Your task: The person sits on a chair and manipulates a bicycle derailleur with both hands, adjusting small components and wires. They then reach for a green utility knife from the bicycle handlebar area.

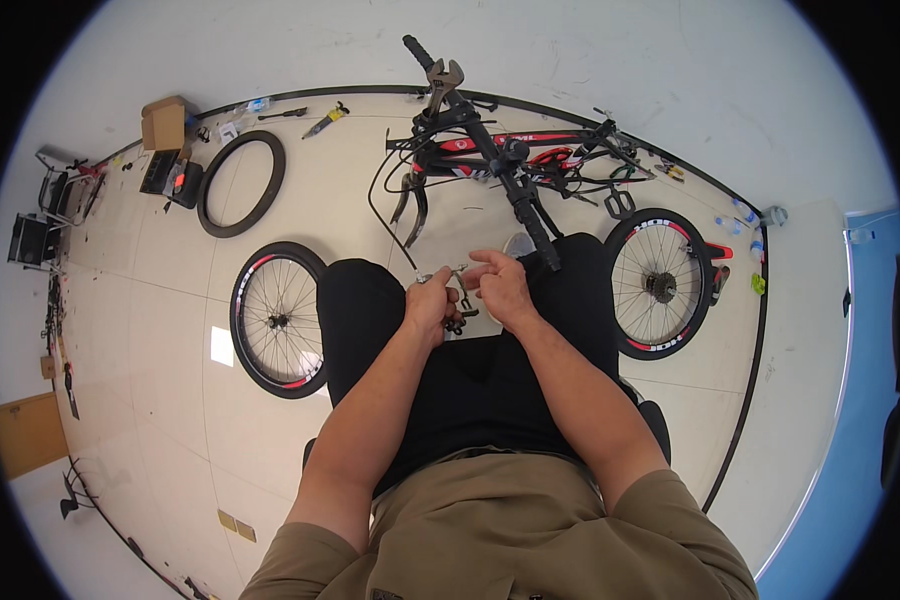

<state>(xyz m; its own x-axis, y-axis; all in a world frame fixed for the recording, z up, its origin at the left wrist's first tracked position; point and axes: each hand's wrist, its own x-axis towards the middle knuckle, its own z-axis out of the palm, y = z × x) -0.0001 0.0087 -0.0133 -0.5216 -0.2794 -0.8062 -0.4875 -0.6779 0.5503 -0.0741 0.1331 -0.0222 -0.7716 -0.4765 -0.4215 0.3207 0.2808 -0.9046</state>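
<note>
Pale tiled floor [170, 290] runs under us, ringed by a black skirting line against white wall. We sit looking down over black trousers [470, 370] and a khaki shirt.

Both hands meet over the lap at picture centre. Our left hand [430, 305] is closed in a fist around a small dark metal bicycle part, likely a brake caliper [458, 300]; a silvery end shows above the knuckles at 12 o'clock of the fist. Our right hand [502, 285] sits at 3 o'clock of the left, almost touching it, thumb and forefinger pinched toward the part's upper end, the other fingers loosely spread. Whether the pinch actually grips anything we cannot tell; the piece is too small.

The part lies between the two hands, nearer the left palm, its long axis roughly upright in the picture, tilted slightly toward 1 o'clock.

Round about:
- At 12 o'clock, a red-and-black bicycle frame [490, 150] lying on the floor, wheels off, black handlebar [525, 210] reaching toward our knees, an adjustable wrench [442, 80] clamped near its top.
- At 9 o'clock, a spoked wheel with black tyre and red rim marks [278, 320].
- At 3 o'clock, a second spoked wheel with a cassette [658, 285].
- At 10 o'clock, a loose black tyre [242, 184], with a brown cardboard box [165, 122] beyond it.
</note>
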